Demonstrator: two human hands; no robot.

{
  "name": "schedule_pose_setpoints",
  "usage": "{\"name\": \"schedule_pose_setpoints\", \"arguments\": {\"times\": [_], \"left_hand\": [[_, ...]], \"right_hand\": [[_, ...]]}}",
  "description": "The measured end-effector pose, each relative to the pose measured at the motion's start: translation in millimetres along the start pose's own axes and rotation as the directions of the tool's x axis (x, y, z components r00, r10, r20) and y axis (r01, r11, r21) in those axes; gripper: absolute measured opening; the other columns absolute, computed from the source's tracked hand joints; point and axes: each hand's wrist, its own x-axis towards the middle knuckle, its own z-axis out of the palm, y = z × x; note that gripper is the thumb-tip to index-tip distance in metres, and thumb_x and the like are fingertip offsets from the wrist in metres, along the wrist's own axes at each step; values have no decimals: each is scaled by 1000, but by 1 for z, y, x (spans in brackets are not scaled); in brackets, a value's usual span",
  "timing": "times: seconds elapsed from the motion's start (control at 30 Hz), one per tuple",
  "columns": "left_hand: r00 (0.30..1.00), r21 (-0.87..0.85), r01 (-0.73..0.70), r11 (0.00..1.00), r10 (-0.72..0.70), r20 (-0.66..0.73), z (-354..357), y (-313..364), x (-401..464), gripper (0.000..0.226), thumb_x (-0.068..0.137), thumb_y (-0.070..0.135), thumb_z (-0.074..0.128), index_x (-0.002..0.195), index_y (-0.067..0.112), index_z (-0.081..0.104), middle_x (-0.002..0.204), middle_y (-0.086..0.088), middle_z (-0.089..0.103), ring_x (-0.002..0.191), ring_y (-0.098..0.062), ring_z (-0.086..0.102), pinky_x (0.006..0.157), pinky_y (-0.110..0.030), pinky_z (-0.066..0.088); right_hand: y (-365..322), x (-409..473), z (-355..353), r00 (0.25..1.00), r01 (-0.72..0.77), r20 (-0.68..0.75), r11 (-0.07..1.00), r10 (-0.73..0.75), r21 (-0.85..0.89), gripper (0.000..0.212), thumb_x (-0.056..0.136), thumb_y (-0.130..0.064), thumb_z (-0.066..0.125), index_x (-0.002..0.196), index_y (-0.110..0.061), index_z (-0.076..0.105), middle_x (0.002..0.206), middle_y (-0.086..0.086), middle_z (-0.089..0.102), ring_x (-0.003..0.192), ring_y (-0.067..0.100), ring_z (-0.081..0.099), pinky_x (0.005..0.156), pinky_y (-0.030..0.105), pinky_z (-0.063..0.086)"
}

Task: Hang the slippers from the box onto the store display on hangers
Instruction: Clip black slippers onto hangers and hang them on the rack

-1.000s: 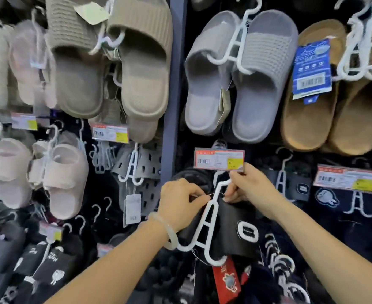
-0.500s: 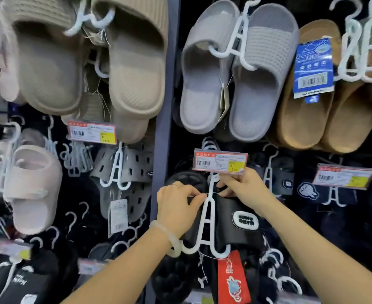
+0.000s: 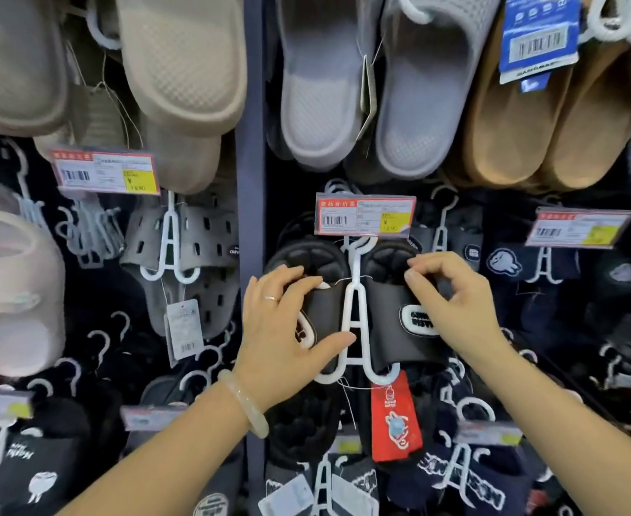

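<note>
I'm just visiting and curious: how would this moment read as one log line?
stage: hanging pair | white hanger: hooked behind price tag | left hand: on black slippers | right hand: on them

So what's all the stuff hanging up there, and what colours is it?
Black slippers: one pair, black, centre, on the white hanger.
Grey slippers: one pair, grey, top centre.
Beige slippers: one pair, beige, top left.
Brown slippers: one pair, brown, top right.
Price tag: one, red and yellow, above the hanger.
Red tag: one, red, below the black pair.
Left hand: on the left slipper, pale bracelet on wrist.
Right hand: on the right slipper.
</note>
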Motion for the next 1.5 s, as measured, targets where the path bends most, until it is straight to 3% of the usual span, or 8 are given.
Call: {"name": "schedule_pose_setpoints", "arguments": {"times": [0.17,0.27,0.4,0.73,1.0,1.13,1.27,1.5], "left_hand": [[998,93,-30,995,26,51,-7,0,-1,91,57,72,54,134,24,44,146,-3,32,136,-11,11,116,-46,3],[988,165,-65,984,40,149,-8,1,-3,100,54,78,50,140,30,34,153,-4,19,140,-14,4,115,-44,-4],[971,201,-64,978,14,238,-8,2,-4,107,50,82,41,143,32,27,155,-6,12,144,-25,2,117,-47,-2],[954,91,-301,949,300,23,2,29,-22,76,70,58,59,133,21,37,147,-16,30,139,-29,12,114,-53,10],[873,14,-431,902,413,260,50,91,-56,64,68,46,64,121,16,48,132,-18,50,127,-33,34,104,-57,35],[797,-34,-375,926,341,499,87,138,-91,67,71,42,67,129,14,49,144,-19,38,137,-36,29,111,-53,26],[647,-64,-245,967,212,733,125,194,-135,70,84,40,59,143,21,27,156,-8,6,144,-24,3,119,-40,6],[427,-114,-74,991,135,894,201,296,-226,70,84,36,61,143,21,25,156,-6,1,142,-30,17,115,-40,24]], "right_hand": [[-3,-7,-5,999,-36,37,995,40,-89,8,82,-30,61,84,-38,58,105,-18,57,110,6,53,96,12,35],[-7,-16,-5,980,-12,190,969,61,-247,41,74,-52,56,110,-33,56,128,-15,46,126,0,32,105,11,22],[-12,-24,1,946,-27,290,929,143,-370,53,79,-38,66,128,-26,49,151,-5,26,139,4,12,117,35,16],[-21,-54,-13,981,-72,139,913,139,-401,56,81,-45,60,128,-18,48,151,1,25,142,14,12,109,24,13],[-21,-97,-67,975,-90,138,882,172,-462,55,82,-35,65,130,-17,47,150,7,27,141,18,19,110,26,16],[-7,-146,-124,921,-197,188,822,343,-534,55,83,-29,64,133,-19,42,151,4,25,142,19,18,115,35,21],[-2,-202,-193,868,-267,192,757,458,-596,53,84,-33,63,132,-20,44,145,-2,30,140,14,23,107,20,19],[6,-311,-315,703,-400,180,592,688,-700,50,88,-34,57,133,-22,41,144,-1,29,138,16,28,108,23,26]]}}
